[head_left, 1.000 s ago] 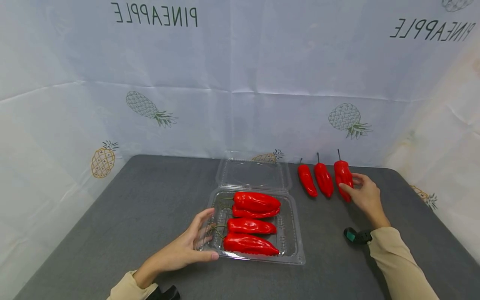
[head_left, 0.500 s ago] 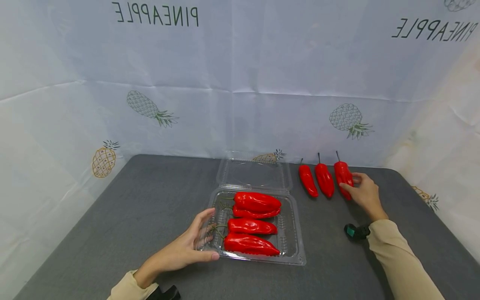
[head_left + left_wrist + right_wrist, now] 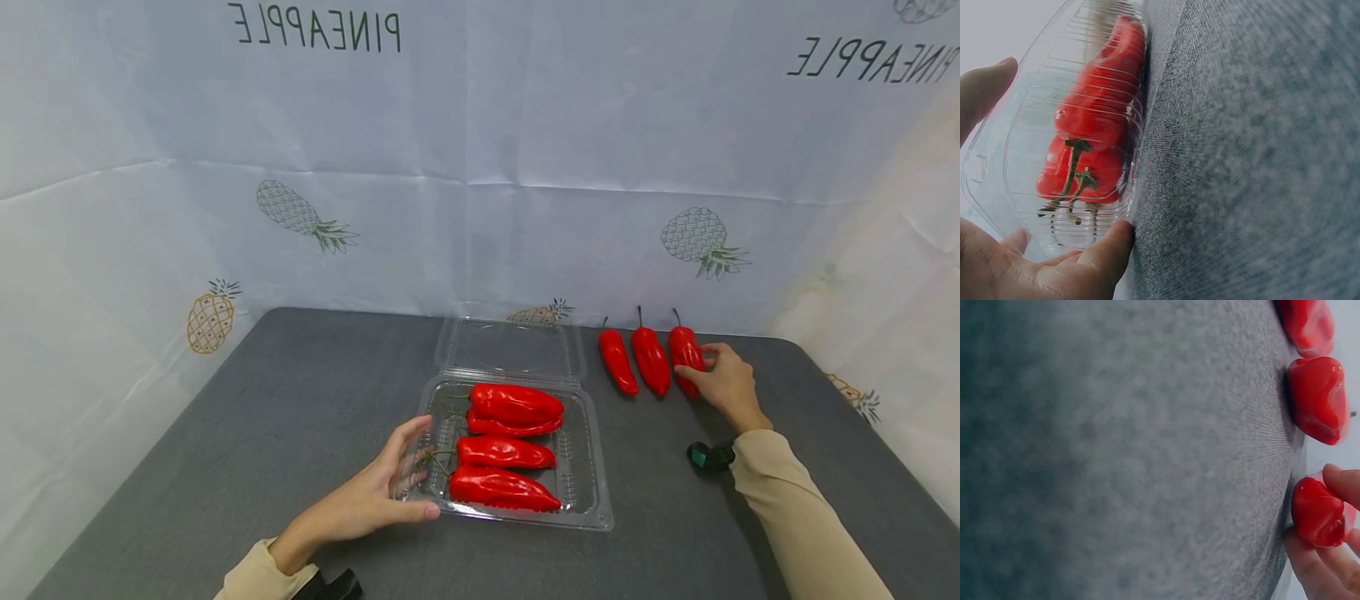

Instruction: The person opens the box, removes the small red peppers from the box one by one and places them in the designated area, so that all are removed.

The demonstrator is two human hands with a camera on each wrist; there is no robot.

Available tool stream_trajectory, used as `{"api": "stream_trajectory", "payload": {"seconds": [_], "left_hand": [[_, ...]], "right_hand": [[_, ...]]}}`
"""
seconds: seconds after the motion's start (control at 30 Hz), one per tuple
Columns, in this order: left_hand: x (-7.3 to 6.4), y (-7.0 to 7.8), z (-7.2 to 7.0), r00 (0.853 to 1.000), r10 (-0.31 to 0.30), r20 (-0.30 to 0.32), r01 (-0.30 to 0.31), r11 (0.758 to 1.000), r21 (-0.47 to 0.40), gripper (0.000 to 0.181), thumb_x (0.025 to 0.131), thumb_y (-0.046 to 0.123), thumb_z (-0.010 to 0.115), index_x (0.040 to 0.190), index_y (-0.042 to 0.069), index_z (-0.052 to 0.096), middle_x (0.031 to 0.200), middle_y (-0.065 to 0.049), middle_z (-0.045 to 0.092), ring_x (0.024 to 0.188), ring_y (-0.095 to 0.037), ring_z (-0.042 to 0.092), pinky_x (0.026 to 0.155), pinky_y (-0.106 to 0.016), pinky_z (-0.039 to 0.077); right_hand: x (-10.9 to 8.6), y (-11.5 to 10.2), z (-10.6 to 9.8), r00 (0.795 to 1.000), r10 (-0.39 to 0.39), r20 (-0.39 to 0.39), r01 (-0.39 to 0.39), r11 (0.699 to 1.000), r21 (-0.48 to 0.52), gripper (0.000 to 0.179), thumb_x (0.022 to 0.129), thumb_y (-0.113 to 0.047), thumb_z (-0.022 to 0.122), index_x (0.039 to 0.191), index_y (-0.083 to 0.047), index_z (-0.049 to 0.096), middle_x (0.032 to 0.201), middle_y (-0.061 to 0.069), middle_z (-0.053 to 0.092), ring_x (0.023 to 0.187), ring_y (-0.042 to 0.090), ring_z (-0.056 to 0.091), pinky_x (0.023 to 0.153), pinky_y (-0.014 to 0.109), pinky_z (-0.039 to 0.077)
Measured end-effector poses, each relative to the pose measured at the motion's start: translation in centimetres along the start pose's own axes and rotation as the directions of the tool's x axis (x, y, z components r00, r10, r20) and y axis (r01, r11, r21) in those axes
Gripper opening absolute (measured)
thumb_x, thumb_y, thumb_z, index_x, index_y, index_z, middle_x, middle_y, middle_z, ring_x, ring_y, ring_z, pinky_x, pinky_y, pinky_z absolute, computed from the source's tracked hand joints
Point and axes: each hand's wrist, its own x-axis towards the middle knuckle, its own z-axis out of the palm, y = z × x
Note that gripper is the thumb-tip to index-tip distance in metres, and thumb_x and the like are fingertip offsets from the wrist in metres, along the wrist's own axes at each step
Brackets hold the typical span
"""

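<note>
At the back right of the table my right hand (image 3: pixel 726 385) holds a red pepper (image 3: pixel 684 354) between thumb and fingers, its dark stem pointing to the back. The right wrist view shows the fingertips round this pepper (image 3: pixel 1318 512) near the table surface. Two more red peppers, one in the middle (image 3: pixel 650 360) and one at the left (image 3: pixel 617 362), lie beside it in a row. My left hand (image 3: pixel 367 492) holds the near left corner of a clear plastic container (image 3: pixel 585 450), thumb at the front rim and fingers along the end wall. Several red peppers (image 3: pixel 1100 94) lie inside, stems toward that hand.
The container's hinged lid (image 3: pixel 510 346) lies open behind it, toward the back edge. A grey table (image 3: pixel 300 400) stands before a white curtain (image 3: pixel 420 108) printed with pineapples. A dark wrist camera (image 3: pixel 708 458) hangs by the right sleeve (image 3: pixel 795 508).
The right hand has shifted slightly left with its pepper, which has turned and settled a little closer in line with the other two. The left hand and container have stayed in place.
</note>
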Motion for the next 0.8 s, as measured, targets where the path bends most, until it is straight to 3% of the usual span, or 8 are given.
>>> {"api": "stream_trajectory", "payload": {"seconds": [0.23, 0.47, 0.8], "left_hand": [[0.05, 0.09, 0.04, 1.0, -0.003, -0.004, 0.003, 1.0, 0.001, 0.099, 0.091, 0.015, 0.072, 0.156, 0.01, -0.002, 0.165, -0.02, -0.003, 0.15, -0.051, 0.01, 0.118, -0.053, 0.029], [0.02, 0.14, 0.03, 1.0, -0.008, -0.008, 0.008, 1.0, 0.005, 0.1, 0.09, 0.016, 0.073, 0.156, 0.009, -0.002, 0.165, -0.019, -0.004, 0.15, -0.051, 0.01, 0.118, -0.054, 0.028], [0.06, 0.21, 0.02, 1.0, -0.016, -0.013, 0.016, 1.0, 0.007, 0.1, 0.09, 0.016, 0.073, 0.156, 0.01, -0.001, 0.165, -0.02, -0.003, 0.15, -0.051, 0.01, 0.118, -0.058, 0.027]], "right_hand": [[0.06, -0.18, -0.03, 0.999, -0.043, -0.011, 0.043, 0.998, -0.046, 0.064, 0.092, -0.025, 0.065, 0.134, 0.017, 0.04, 0.117, 0.041, 0.057, 0.099, 0.05, 0.059, 0.079, 0.056, 0.059], [-0.14, -0.05, -0.29, 0.999, -0.037, -0.002, 0.037, 0.997, -0.074, 0.063, 0.092, -0.027, 0.065, 0.13, 0.018, 0.042, 0.11, 0.039, 0.058, 0.089, 0.046, 0.06, 0.07, 0.052, 0.059], [-0.04, 0.39, -0.23, 0.999, -0.028, 0.016, 0.029, 0.996, -0.081, 0.064, 0.094, -0.028, 0.063, 0.134, 0.017, 0.041, 0.128, 0.042, 0.051, 0.111, 0.053, 0.055, 0.087, 0.063, 0.053]]}}
